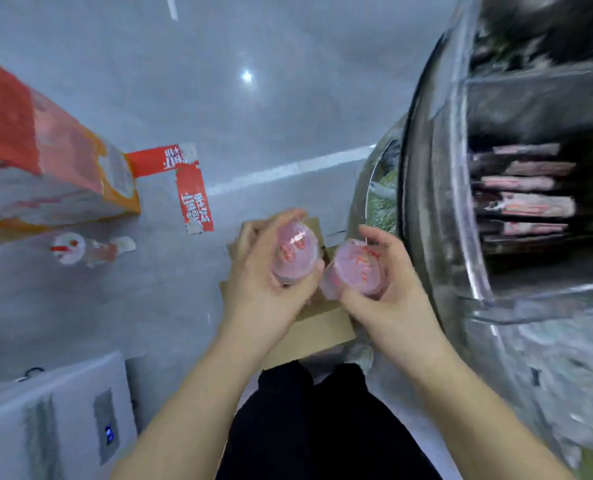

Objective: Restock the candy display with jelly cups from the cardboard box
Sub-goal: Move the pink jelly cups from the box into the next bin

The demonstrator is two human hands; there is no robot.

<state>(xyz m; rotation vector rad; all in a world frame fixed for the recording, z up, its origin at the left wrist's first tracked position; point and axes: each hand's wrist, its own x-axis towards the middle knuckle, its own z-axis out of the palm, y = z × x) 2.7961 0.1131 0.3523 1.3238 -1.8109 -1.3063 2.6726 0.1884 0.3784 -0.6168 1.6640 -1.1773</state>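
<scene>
My left hand (pixel 260 282) grips a pink jelly cup (pixel 293 251) with red print on its lid. My right hand (pixel 388 292) holds a second pink jelly cup (pixel 355 266). The two cups are side by side and nearly touch. Both hands hover over a brown cardboard box (pixel 314 329) on the floor; the hands hide the inside of the box. The round candy display (pixel 496 220) with clear curved walls rises at the right, holding dark and pink packets in its compartments. The picture is blurred.
An orange and red carton (pixel 56 161) lies at the left on the grey floor. Red floor stickers (pixel 193 188) and a small white and red sticker (pixel 90 251) mark the floor. A white device (pixel 56 420) stands at the lower left. My dark trousers (pixel 309 427) fill the bottom middle.
</scene>
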